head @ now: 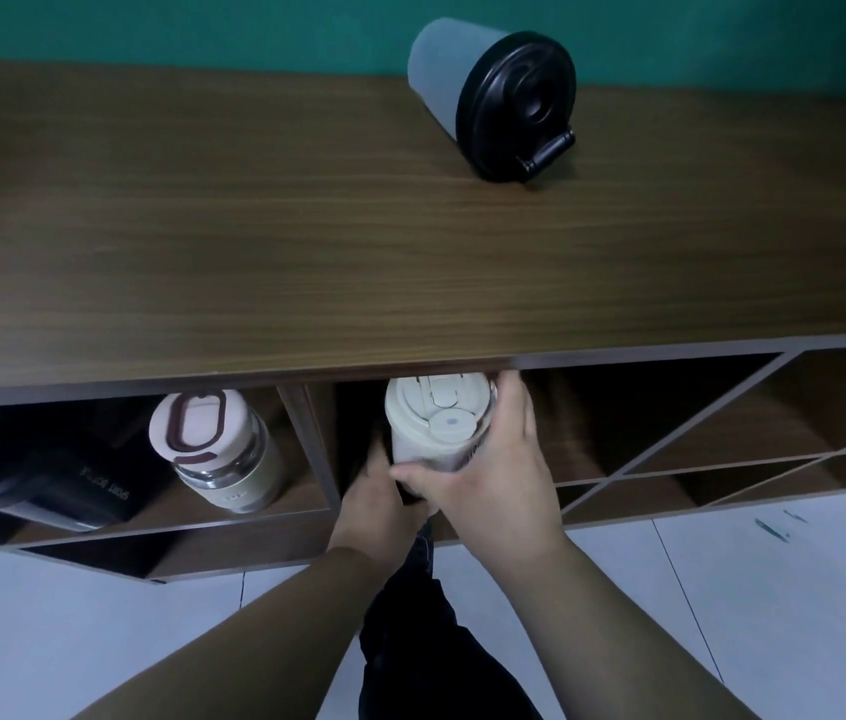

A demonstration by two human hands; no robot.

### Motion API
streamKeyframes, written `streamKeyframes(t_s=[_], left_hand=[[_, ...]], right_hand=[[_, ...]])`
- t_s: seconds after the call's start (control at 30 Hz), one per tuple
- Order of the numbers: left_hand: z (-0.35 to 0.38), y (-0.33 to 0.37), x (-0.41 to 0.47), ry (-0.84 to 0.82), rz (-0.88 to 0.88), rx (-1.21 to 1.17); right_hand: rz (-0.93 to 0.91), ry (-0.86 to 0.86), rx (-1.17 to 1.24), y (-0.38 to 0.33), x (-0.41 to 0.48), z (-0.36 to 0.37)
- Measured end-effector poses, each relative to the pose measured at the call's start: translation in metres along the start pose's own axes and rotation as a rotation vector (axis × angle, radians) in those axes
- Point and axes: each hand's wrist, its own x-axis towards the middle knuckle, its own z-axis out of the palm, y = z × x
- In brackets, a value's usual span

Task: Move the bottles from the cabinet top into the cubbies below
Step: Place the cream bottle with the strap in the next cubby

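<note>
A: Cream bottle sits in the middle cubby, base hidden. Right hand wrapped round it; left hand touching low, grip unclear.

B: Others?

A: Grey bottle, black lid, on wood-grain cabinet top. Glass bottle and a cut-off black bottle in left cubby.

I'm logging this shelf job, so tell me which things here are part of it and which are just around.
Part of the job:
cream bottle, held by left hand and right hand
grey bottle on cabinet top
glass bottle
black bottle

Just around:
green wall
tiled floor
</note>
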Motion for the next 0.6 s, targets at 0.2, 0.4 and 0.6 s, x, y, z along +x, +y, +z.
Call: streamKeyframes(t_s=[0.2, 0.4, 0.6], left_hand=[[-0.016, 0.013, -0.045, -0.147, -0.055, -0.031], [-0.061, 0.036, -0.093, -0.278, -0.003, -0.112], [-0.099, 0.061, -0.104, -0.138, 0.049, -0.32]], right_hand=[[0.047, -0.148, -0.227, 0.03, -0.046, -0.04], [0.002, -0.11, -0.144, 0.013, -0.064, -0.082], [-0.021, 0.029, 0.041, -0.068, -0.038, -0.098]])
